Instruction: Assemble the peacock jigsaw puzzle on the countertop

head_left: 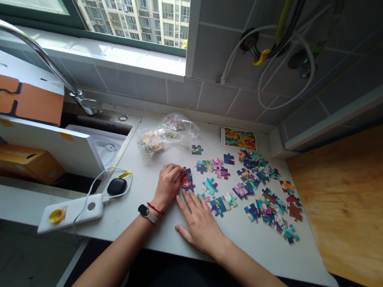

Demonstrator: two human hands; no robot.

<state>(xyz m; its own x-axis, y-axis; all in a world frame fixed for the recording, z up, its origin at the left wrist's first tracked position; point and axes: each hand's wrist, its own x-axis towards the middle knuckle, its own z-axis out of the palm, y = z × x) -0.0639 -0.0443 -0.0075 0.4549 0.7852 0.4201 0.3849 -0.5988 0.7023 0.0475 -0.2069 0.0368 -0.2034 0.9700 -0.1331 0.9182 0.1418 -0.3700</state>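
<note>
Our left hand [168,183] curls over a small cluster of puzzle pieces [187,180] on the white worktop [161,233]; we cannot tell whether it grips them. Our right hand [201,225] lies flat and open just nearer us, holding nothing, with more pieces [268,206] scattered to the right.

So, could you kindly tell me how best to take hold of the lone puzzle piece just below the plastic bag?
I'd pinch the lone puzzle piece by two opposite edges, coming down from the near side with your left hand, the closer one. It lies flat on the white counter, apart from its neighbours, so fingertips can reach around it.
</note>
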